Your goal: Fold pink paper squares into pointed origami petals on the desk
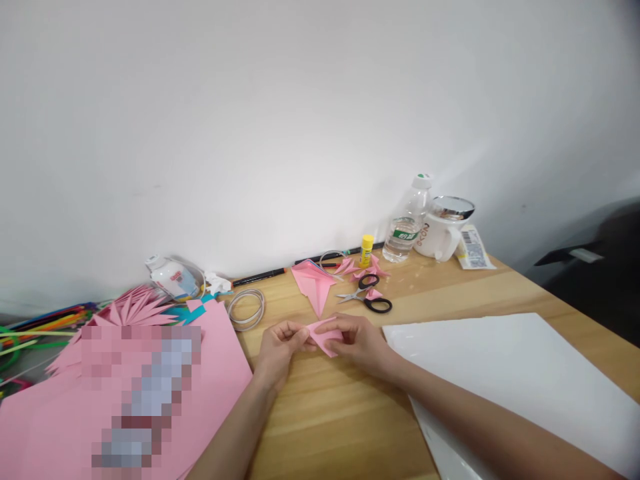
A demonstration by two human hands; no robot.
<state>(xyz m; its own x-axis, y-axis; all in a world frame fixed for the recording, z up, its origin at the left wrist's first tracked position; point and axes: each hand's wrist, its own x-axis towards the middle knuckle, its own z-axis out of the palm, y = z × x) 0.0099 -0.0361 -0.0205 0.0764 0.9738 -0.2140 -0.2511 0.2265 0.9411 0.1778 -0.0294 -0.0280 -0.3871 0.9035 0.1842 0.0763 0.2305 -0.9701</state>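
Between both hands, just above the wooden table [320, 413], is a small folded piece of pink paper [327, 337]. My left hand [281, 347] pinches its left edge with thumb and fingertips. My right hand [357, 343] grips the right part, its fingers bent over the top and the thumb below. Right behind the hands lies a larger folded pink paper [316, 283], pointed towards me. Black-handled scissors [369, 293] rest open to the right of it, near several small pink folded pieces [377, 268] and a yellow glue stick [367, 251].
A white board [490, 373] lies at right, pink sheets [220, 353] at left. Along the wall stand a water bottle [407, 223] and a white mug [436, 235]; a white bottle [175, 279] leans there. A tape roll [246, 309] and black pen [260, 277] lie behind my left hand.
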